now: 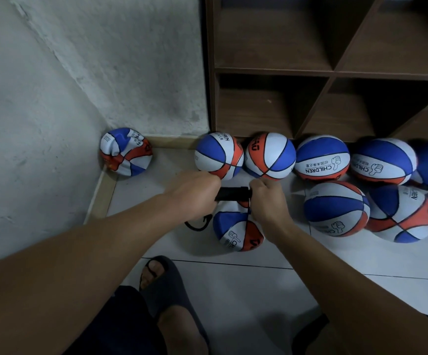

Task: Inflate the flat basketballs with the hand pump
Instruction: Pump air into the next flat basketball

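A black hand pump (233,193) lies level between my hands above a partly flat blue, white and orange basketball (237,230) on the floor tiles. My left hand (195,193) grips the pump's left end. My right hand (268,198) grips its right end. A thin black hose (197,224) loops from the pump down beside the ball; where it joins the ball is hidden. Another crumpled flat basketball (126,152) sits in the wall corner.
Several round basketballs (270,156) line the foot of a brown open shelf unit (330,70) and crowd the floor at right. A white wall stands at left. My foot in a dark slipper (167,285) is on the tiles below the ball.
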### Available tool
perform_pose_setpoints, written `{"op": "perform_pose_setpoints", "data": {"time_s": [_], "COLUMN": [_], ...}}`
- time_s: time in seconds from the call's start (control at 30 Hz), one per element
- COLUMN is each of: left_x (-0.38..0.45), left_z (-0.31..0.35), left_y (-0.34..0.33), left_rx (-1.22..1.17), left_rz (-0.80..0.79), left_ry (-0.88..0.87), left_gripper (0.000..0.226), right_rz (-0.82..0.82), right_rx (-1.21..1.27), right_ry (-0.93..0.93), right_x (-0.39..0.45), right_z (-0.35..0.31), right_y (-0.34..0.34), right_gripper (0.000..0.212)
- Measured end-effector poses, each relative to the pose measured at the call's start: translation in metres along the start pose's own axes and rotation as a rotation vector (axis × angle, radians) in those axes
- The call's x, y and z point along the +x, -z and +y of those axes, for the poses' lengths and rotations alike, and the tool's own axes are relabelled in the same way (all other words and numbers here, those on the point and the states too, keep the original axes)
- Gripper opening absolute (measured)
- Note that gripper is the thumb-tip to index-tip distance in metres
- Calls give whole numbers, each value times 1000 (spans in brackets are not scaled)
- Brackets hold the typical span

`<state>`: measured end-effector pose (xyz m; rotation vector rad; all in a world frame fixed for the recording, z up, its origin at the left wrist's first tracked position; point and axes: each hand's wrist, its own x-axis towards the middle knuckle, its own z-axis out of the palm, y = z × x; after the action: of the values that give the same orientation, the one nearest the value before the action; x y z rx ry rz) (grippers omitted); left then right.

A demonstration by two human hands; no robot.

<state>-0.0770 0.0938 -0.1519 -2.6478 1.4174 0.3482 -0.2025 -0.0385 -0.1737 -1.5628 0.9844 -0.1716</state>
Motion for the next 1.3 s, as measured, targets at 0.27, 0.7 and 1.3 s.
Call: {"op": "perform_pose_setpoints", "data": {"time_s": [0.27,0.7,1.3], "left_x": [2,1,-2], "left_z": [-26,-4,-12], "left_y": [10,12,14], "left_rx": [23,-127,-68], "left_rz": [34,-10,67], "left_ry": [48,43,-1], "left_gripper": [14,16,22], "right_rz": [37,90,12], "right_rx": [108,44,12], "right_ry": [-189,-64,-127], "right_x": [35,12,19], "right_z": [0,-15,-16], "right_y": [61,21,36], "right_gripper": [17,16,15]}}
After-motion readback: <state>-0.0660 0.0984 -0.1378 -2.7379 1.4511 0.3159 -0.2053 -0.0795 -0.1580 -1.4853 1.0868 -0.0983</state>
